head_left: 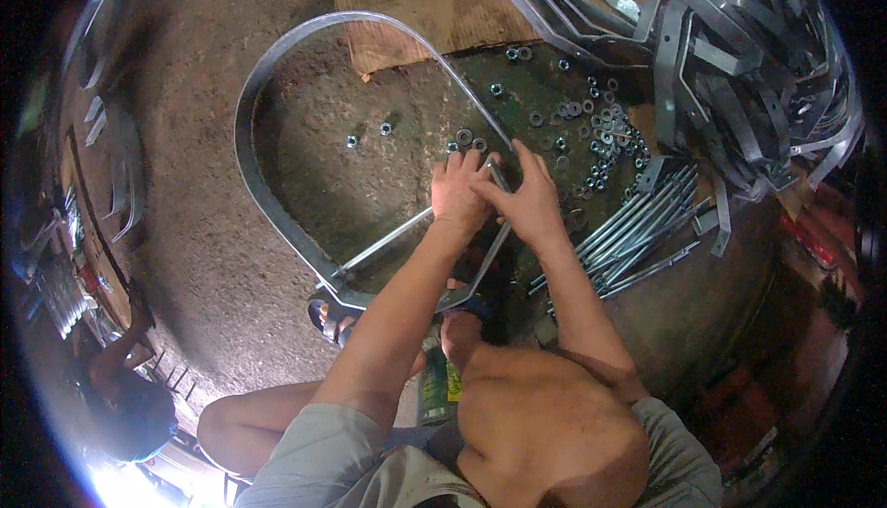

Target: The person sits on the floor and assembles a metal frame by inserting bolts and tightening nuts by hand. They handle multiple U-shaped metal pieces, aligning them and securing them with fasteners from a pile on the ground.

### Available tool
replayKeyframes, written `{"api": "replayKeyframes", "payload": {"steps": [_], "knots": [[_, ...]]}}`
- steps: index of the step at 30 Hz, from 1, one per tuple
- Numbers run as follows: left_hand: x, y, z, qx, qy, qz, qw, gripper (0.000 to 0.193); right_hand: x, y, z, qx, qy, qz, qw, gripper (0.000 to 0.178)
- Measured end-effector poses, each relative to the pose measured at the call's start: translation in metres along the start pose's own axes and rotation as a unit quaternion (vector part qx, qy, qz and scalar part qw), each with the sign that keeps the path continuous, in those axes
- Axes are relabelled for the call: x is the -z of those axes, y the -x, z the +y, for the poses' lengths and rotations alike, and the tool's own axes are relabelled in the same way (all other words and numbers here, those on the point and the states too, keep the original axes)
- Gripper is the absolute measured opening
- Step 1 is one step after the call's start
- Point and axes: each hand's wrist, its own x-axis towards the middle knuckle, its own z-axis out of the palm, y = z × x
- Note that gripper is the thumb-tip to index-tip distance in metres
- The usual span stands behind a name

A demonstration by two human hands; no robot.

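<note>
A grey metal strap (pixel 242 139), bent into a large rounded loop, stands on the floor in front of me. A silver metal rod (pixel 388 238) crosses its near part, its left end passing through the strap. My left hand (pixel 459 196) lies over the rod's right part, fingers bent over it, and hides that end. My right hand (pixel 534 201) grips the strap's right side, with the thumb reaching toward my left fingers. Right by the left fingertips lie a few washers (pixel 465 137) and a nut (pixel 452 148).
Loose nuts and washers (pixel 601 129) are scattered to the right, beside a pile of rods (pixel 628 231). Bent metal straps (pixel 730 55) are heaped at far right. Cardboard (pixel 425 0) lies at the back. Another person (pixel 129 397) is at lower left.
</note>
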Motion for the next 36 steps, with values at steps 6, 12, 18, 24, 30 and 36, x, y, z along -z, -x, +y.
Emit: {"api": "replayKeyframes", "payload": {"steps": [6, 12, 18, 24, 30, 36], "knots": [[0.003, 0.001, 0.001, 0.022, 0.110, 0.001, 0.994, 0.049, 0.013, -0.005, -0.005, 0.023, 0.089, -0.048, 0.995, 0.081], [0.019, -0.012, -0.003, 0.082, 0.189, -0.008, 0.978, 0.036, 0.011, -0.010, 0.003, 0.073, 0.083, -0.031, 0.993, 0.070], [0.018, -0.014, -0.012, 0.104, 0.274, -0.008, 0.956, 0.031, 0.006, -0.013, 0.024, 0.087, -0.008, -0.036, 0.995, 0.069], [0.014, -0.010, -0.009, 0.109, 0.308, -0.020, 0.945, 0.031, 0.005, -0.016, 0.031, 0.058, -0.100, -0.071, 0.991, 0.066], [0.019, -0.011, -0.009, 0.094, 0.320, -0.004, 0.943, 0.029, 0.008, -0.013, 0.021, 0.045, -0.121, -0.081, 0.988, 0.065], [0.013, -0.009, -0.013, 0.087, 0.335, 0.016, 0.938, 0.027, 0.012, -0.012, 0.007, 0.032, -0.125, -0.110, 0.986, 0.069]]}}
